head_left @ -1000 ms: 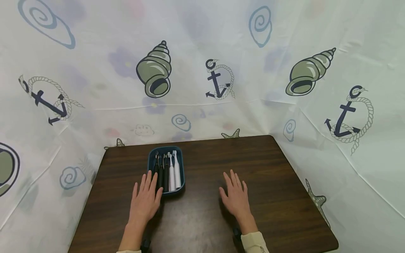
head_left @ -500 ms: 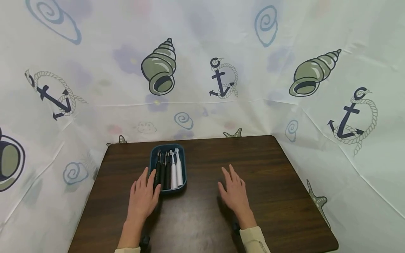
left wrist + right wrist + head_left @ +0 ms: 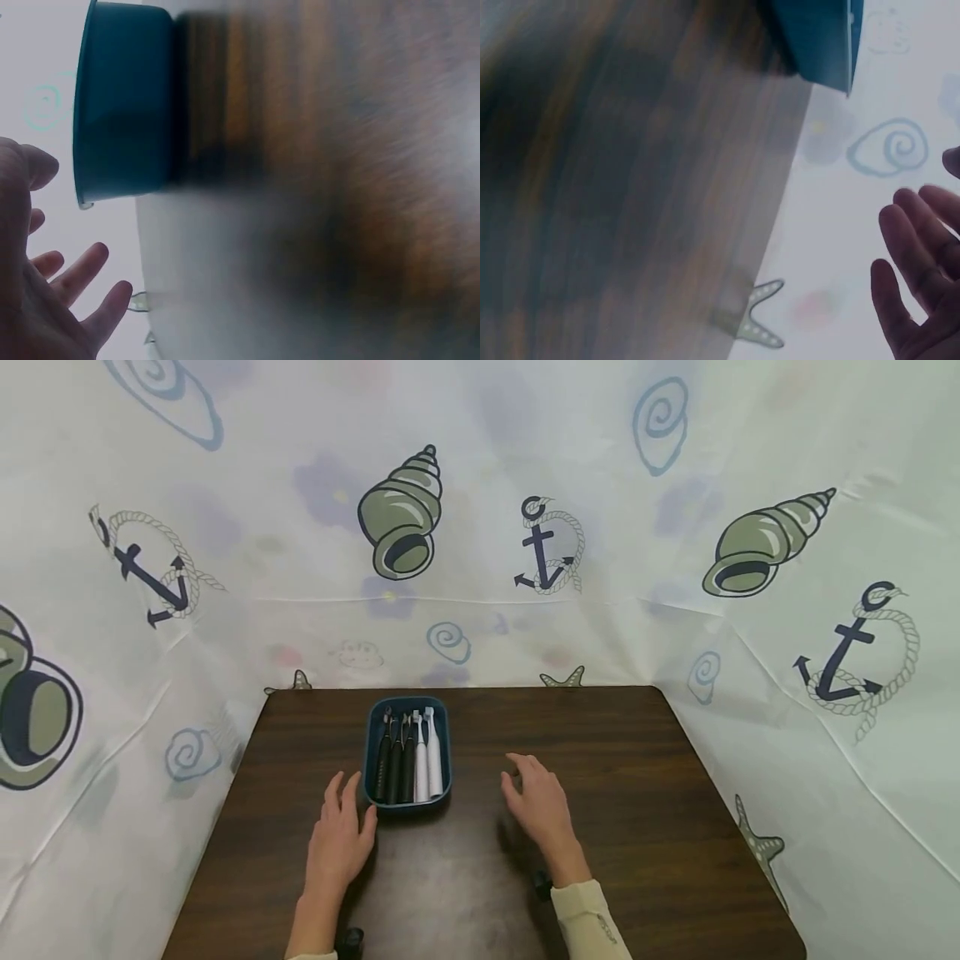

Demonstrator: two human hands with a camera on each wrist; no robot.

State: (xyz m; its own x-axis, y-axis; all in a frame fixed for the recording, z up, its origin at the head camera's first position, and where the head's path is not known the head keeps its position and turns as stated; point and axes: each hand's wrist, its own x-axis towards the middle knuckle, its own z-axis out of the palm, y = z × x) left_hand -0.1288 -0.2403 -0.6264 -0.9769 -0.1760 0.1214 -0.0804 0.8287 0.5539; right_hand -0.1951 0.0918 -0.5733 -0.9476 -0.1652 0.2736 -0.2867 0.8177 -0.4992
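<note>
Centrally on the table (image 3: pixel 615 752), a blue tray (image 3: pixel 408 803) holds three black and two white toothbrush handles (image 3: pixel 408 764), laid parallel. Left hand (image 3: pixel 339 839) rests beside the tray's near-left corner, fingers straight. Right hand (image 3: pixel 538 802) hovers right of it, fingers relaxed, holding nothing.

Table (image 3: pixel 600 760): dark brown wood grain. Tray (image 3: pixel 445 752): teal blue. In it, three black toothbrushes (image 3: pixel 394 760) and two white ones (image 3: pixel 427 758). Backdrop curtain (image 3: pixel 225 460): white, printed with olive-green shells, navy anchors with rope, pale blue spirals, starfish. Right sleeve (image 3: pixel 592 922): cream.
</note>
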